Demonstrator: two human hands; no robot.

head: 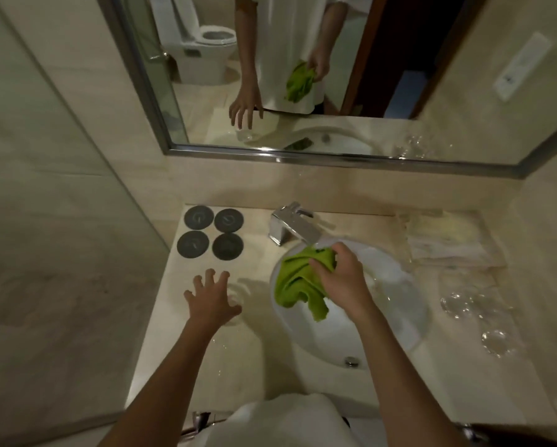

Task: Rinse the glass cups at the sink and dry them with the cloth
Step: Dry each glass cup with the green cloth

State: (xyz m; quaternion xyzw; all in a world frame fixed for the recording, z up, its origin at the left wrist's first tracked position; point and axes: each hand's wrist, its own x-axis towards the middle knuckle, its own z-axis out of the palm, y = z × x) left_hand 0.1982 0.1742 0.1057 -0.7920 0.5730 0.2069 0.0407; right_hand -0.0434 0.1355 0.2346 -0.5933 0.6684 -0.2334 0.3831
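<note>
My right hand [343, 279] grips a crumpled green cloth [298, 283] over the left part of the white sink [403, 304], just below the chrome faucet [295, 227]. My left hand [211, 298] hovers with fingers spread above a clear glass cup [238, 300] that stands on the counter left of the sink; the hand covers part of it and I cannot tell if they touch. Several more clear glass cups [474, 309] stand on the counter to the right of the sink.
Several dark round coasters [210, 232] lie at the back left of the beige counter [245, 359]. Folded pale towels [445, 240] sit at the back right. A mirror [303, 91] covers the wall behind. A glass partition stands at the left.
</note>
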